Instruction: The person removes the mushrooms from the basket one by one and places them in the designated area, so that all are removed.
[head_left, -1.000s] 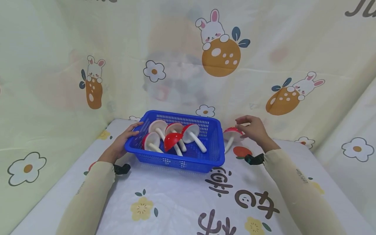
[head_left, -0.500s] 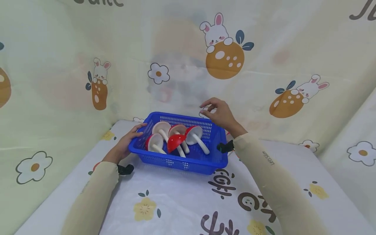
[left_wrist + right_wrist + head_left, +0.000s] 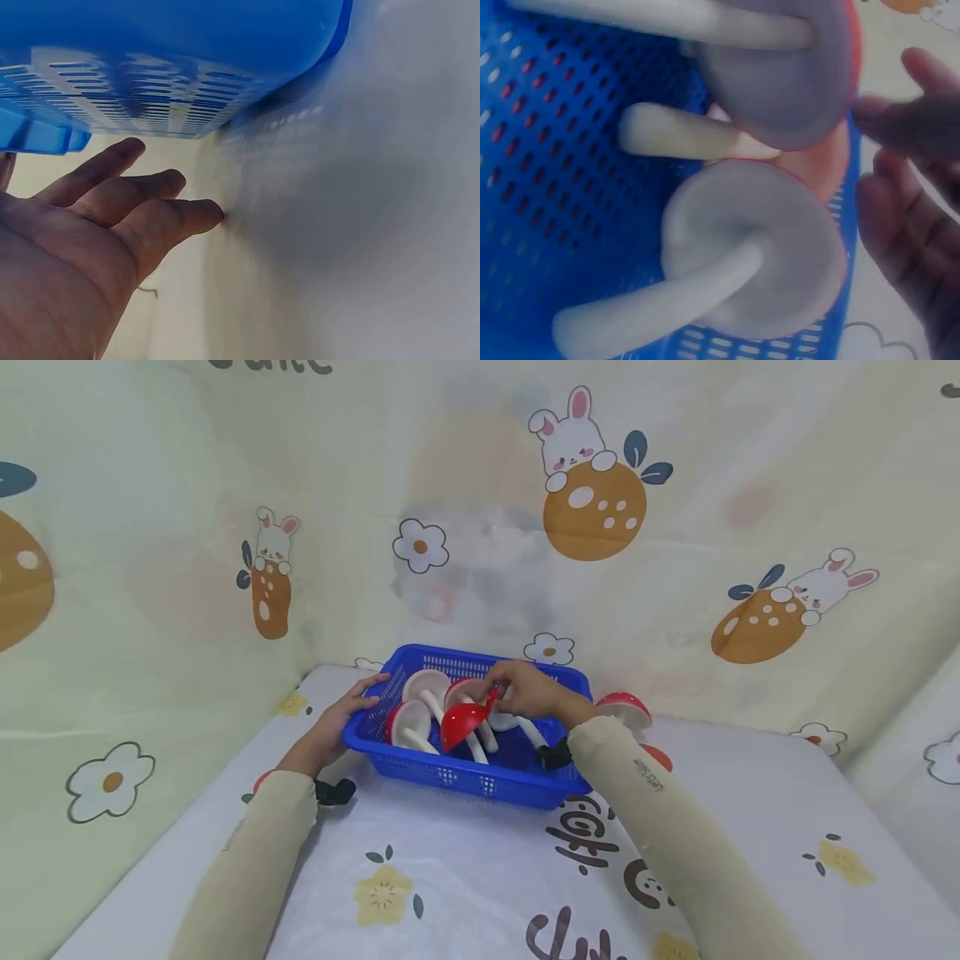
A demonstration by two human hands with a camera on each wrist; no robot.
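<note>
A blue plastic basket (image 3: 480, 783) stands on the table with several toy mushrooms in it, red-capped with white stems. Against the basket's left rim rests my left hand (image 3: 330, 724); in the left wrist view its fingers (image 3: 169, 184) stretch out relaxed below the rim. My right hand (image 3: 534, 691) is over the basket's right part, beside a tilted mushroom (image 3: 531, 731) whose cap it partly hides. In the right wrist view, thumb and fingers (image 3: 881, 217) stand apart near the caps, with nothing between them. Nearest the basket's front is a red-cap-up mushroom (image 3: 462, 727).
Another red-capped mushroom (image 3: 626, 708) lies outside the basket on its right, partly behind the right forearm. A printed cloth (image 3: 442, 852) covers the table. Behind the basket hangs a patterned curtain (image 3: 480, 602).
My right hand has left the mushroom outside on the right, passed over the basket's back rim and come down among the mushrooms inside. The left hand stays at the rim.
</note>
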